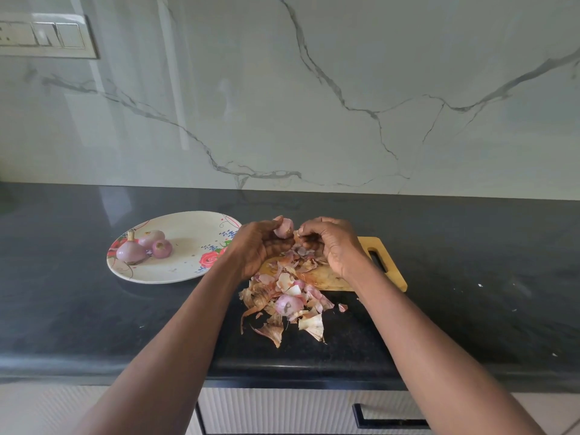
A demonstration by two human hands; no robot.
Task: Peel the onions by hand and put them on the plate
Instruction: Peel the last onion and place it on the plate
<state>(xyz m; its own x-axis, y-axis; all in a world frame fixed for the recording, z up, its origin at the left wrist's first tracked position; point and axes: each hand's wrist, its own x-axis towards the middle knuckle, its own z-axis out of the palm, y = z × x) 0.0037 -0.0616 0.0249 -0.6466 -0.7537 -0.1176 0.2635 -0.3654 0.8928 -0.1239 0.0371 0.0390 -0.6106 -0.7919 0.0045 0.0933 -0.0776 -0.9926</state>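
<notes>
While three peeled onions (144,248) sit together on the left part of a floral plate (188,265), a fourth onion (284,228) is held up above the far edge of a wooden cutting board (370,277). That plate rests on the dark worktop (470,262), left of the board and near the back wall. The left hand (259,246) curls its fingers and thumb around this onion, cradling it from the left and below. The right hand (332,244), just beside it, has its fingers bent and the fingertips pinching at a bit of skin next to the onion's right side; the skin itself is too small to make out clearly. One more onion (288,304) lies in a heap of dry peels (282,296) that spills from the board's near edge onto the worktop toward its front edge. Both forearms reach in from the front, partly covering the board. A switch panel (47,36) is on the marble wall at the upper left.
</notes>
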